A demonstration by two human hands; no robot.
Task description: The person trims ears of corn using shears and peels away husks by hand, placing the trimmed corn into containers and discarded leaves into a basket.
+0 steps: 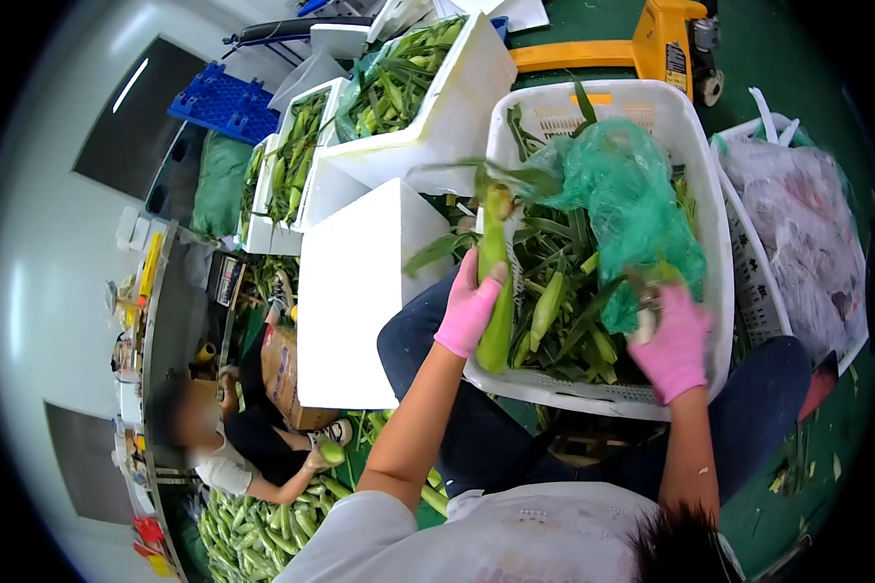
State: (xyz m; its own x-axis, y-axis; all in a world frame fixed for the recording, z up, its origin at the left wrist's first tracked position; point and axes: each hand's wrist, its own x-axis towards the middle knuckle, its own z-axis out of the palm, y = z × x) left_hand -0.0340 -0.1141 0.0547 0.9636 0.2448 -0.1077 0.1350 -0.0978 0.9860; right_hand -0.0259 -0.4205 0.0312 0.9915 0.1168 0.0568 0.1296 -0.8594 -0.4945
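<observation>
My left hand (pixel 470 311), in a pink glove, is closed around the lower part of an ear of corn (pixel 495 272) in its green husk. The ear stands nearly upright over the left side of a white plastic basket (pixel 724 340), its leafy tip blurred. My right hand (pixel 673 342), also in a pink glove, is closed at the basket's right side. Something pale and dark shows at its fingers, too blurred to name. Inside the basket lie green husk leaves and husked ears (pixel 547 309), partly covered by a crumpled green plastic bag (pixel 632 185).
White foam boxes (pixel 472 92) of corn stand at the back left, near a white foam block (pixel 350 301). Another person (pixel 248 437) sits left, holding an ear beside a corn pile (pixel 253 534). A bag-filled basket (pixel 792 223) is at right; a yellow pallet jack (pixel 656 44) is behind.
</observation>
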